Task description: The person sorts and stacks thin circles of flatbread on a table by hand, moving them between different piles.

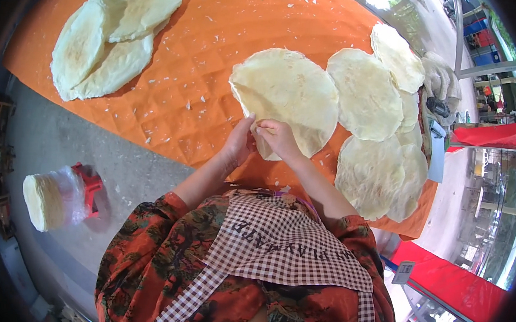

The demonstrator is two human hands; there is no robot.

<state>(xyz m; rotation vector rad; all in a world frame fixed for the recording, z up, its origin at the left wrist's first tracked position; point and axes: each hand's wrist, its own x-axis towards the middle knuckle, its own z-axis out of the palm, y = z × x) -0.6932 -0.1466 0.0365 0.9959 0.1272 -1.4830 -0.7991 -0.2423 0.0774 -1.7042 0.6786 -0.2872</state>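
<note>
A large round thin flatbread (292, 85) lies before me on the orange table cover (184, 124). Its near-left edge is lifted and partly folded. My left hand (240, 141) grips that edge, thumb uppermost. Close beside it, my right hand (279, 138) pinches the same edge between thumb and fingers. Some of the edge is hidden behind my fingers. To the right, a flatbread (365, 94) lies flat beside the one I hold, and several more overlap around it, including a mottled one (369, 175) nearer me.
Puffier folded flatbreads (114, 34) are heaped at the far left. Small pale flakes are scattered over the cover. Grey gloves or cloth (441, 77) sit at the right edge. On the floor at left, a flatbread stack (42, 202) in clear plastic rests on a red stool (91, 189).
</note>
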